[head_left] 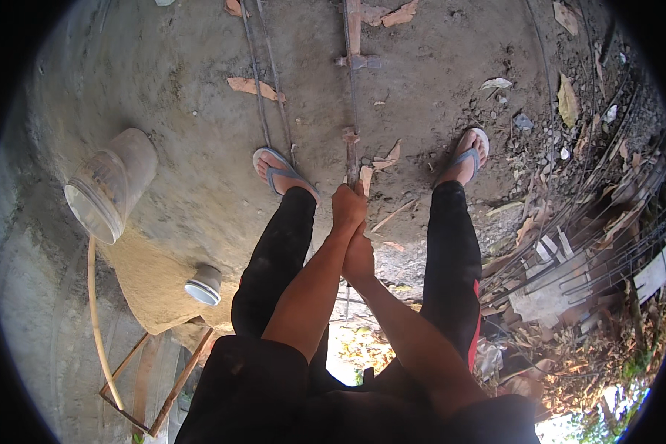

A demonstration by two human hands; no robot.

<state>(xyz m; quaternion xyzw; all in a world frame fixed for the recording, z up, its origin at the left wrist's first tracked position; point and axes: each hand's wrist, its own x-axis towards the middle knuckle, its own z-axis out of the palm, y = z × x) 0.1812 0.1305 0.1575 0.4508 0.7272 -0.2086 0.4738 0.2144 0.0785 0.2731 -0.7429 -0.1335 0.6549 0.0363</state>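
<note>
My left hand [348, 210] and my right hand [358, 257] are both closed, one behind the other, around the handle of a rusty metal bar tool [351, 152]. The left hand grips farther from my body. Beyond the hands, the tool's small cross-shaped head meets a thin steel rod [351, 96] running away from me along the ground. Farther up, that rod passes a metal crosspiece [358, 62] by a narrow wooden board [354, 29]. Most of the handle is hidden in my grip. My sandalled feet stand apart on either side.
Two more steel rods [257, 66] lie left of the tool. A clear plastic bucket [122, 177] and a smaller bucket [204, 284] are at the left near a sand pile [148, 281]. Bent wire rods [592, 255], stones and dry leaves crowd the right.
</note>
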